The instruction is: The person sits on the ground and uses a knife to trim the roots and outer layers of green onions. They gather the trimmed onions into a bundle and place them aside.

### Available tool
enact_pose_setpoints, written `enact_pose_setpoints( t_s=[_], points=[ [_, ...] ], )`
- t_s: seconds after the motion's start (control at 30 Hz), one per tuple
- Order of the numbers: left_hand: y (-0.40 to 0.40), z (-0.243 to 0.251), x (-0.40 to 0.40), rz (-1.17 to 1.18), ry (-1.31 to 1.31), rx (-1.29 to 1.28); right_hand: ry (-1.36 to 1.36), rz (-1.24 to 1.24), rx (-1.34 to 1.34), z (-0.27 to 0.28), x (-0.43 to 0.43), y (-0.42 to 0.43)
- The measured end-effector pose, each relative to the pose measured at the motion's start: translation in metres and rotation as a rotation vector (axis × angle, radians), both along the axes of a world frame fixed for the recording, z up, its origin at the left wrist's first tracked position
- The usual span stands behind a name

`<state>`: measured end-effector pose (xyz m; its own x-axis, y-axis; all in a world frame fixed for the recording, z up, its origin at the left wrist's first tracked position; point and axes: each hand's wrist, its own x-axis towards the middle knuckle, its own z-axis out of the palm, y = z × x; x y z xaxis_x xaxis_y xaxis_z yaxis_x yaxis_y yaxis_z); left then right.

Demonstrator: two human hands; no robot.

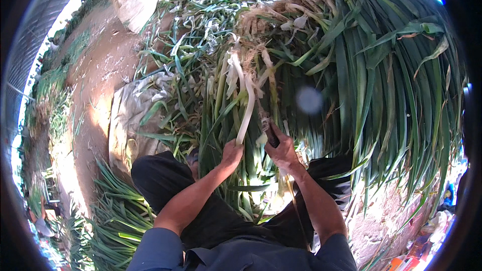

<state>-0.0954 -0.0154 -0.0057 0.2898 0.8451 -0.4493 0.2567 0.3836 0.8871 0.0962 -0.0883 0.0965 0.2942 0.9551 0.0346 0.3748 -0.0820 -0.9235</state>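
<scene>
My left hand (232, 155) grips a long white stalk of a Welsh onion or leek (247, 114), whose green leaves seem to trail below the fist. The stalk bends upward toward a tangle of roots (250, 60) and loose pale skins. Close to its right, my right hand (282, 152) is closed around a hand tool (266, 124) with a dark handle and a thin shaft pointing up at the stalk. The shaft's tip is lost among the stalks, so the tool's exact kind is unclear. A thin yellowish hose or cord (292, 192) runs down from below my right hand.
A large heap of onions with long green leaves (380, 79) fills the right. Stripped leaves and skins (203, 11) litter the ground ahead. Left lie a pale sack (124, 116), bare soil (101, 45) and more green onions (116, 214). Another pale sack (135, 0) stands farther off.
</scene>
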Motion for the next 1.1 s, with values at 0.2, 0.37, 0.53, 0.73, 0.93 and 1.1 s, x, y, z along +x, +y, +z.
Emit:
enact_pose_setpoints(
  t_s=[0.2, 0.37, 0.53, 0.73, 0.93, 1.1],
  points=[
    [0.0, 0.008, -0.014, 0.146, -0.231, -0.097, 0.08, 0.087, -0.059, 0.022, -0.014, -0.021],
    [0.003, 0.019, -0.014, 0.104, -0.13, -0.156, 0.017, 0.062, 0.096, 0.009, -0.011, -0.017],
    [0.003, 0.002, -0.019, 0.105, -0.1, -0.083, 0.049, 0.06, 0.021, 0.01, -0.008, 0.01],
    [0.026, 0.028, -0.01, 0.366, -0.121, 0.083, 0.06, 0.121, 0.077, 0.007, -0.005, -0.013],
    [0.071, 0.095, 0.037, 0.155, 0.52, 1.162, 0.044, -0.041, -0.009, 0.019, 0.021, -0.042],
    [0.048, -0.014, 0.099, -0.24, 0.199, 0.849, 0.015, -0.06, 0.021, 0.031, 0.027, -0.04]
  ],
)
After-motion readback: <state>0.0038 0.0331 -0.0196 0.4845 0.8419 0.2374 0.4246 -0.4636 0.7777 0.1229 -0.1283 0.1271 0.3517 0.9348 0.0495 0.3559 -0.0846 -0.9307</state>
